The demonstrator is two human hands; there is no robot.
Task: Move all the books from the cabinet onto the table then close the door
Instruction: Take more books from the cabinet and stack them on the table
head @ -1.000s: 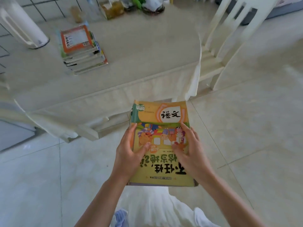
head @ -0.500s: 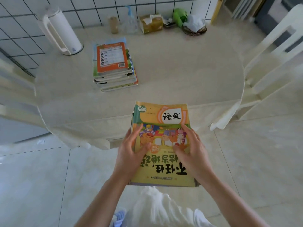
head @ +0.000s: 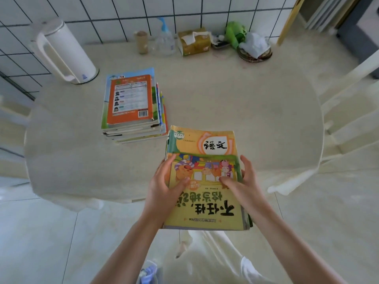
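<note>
Both hands hold a bundle of books (head: 205, 177) over the near edge of the bench (head: 235, 99), its far end above the bench top and its near end above the floor. The left hand (head: 164, 187) clamps the bundle's left edge, thumb lying across the yellow cover and fingers curled along the side. The right hand (head: 244, 181) clamps the right edge the same way, thumb on the cover and fingers round the side. The two hands are apart, one on each side of the bundle. The top cover shows cartoon figures and large black characters.

A stack of books (head: 131, 105) lies on the bench toward its left side, just beyond the held bundle's far left corner, with an orange back cover on top. A white kettle (head: 65, 52) stands at the far left corner. Along the far edge sit a cardboard tube (head: 141, 42), a clear pump bottle (head: 164, 41), a tissue pack (head: 193, 42) and a small basket (head: 255, 52) with white and green things in it. A white chair (head: 352, 103) stands at the right edge.
</note>
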